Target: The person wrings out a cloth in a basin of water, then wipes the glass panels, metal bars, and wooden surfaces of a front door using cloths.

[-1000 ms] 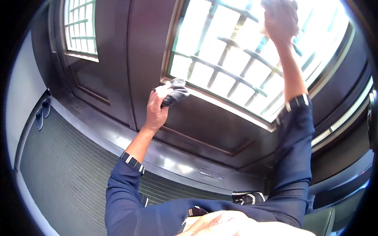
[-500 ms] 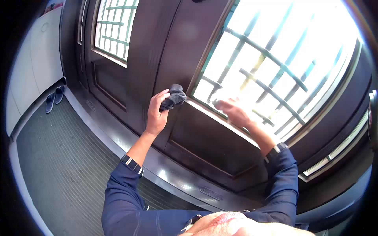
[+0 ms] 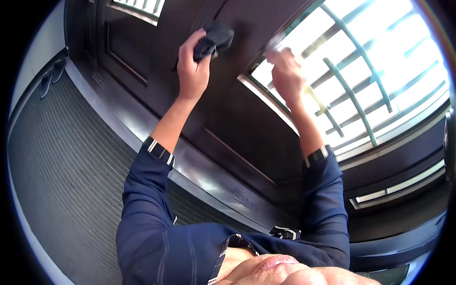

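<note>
Near the seam of the dark brown door (image 3: pixel 242 109), my left hand (image 3: pixel 194 71) is closed round a bunched dark grey cloth (image 3: pixel 216 40). The cloth is close to the door surface; whether it touches is not plain. Further right, my right hand (image 3: pixel 289 73) is raised by the left edge of the bright barred window (image 3: pixel 370 61), its fingers curled. A small pale, shiny object (image 3: pixel 275 43) shows at its fingertips, blurred against the glare, and its kind cannot be made out.
A metal threshold strip (image 3: pixel 142 128) runs along the door's foot. Ribbed grey matting (image 3: pixel 80 175) covers the floor on the left, with dark slippers (image 3: pixel 51 78) beside a white cabinet (image 3: pixel 35 52). Another window with bars (image 3: pixel 142 5) is at the upper left.
Both hands have moved upward in view, the left with the dark cloth still in its grasp. The camera view has shifted, so the window and slippers appear elsewhere.
</note>
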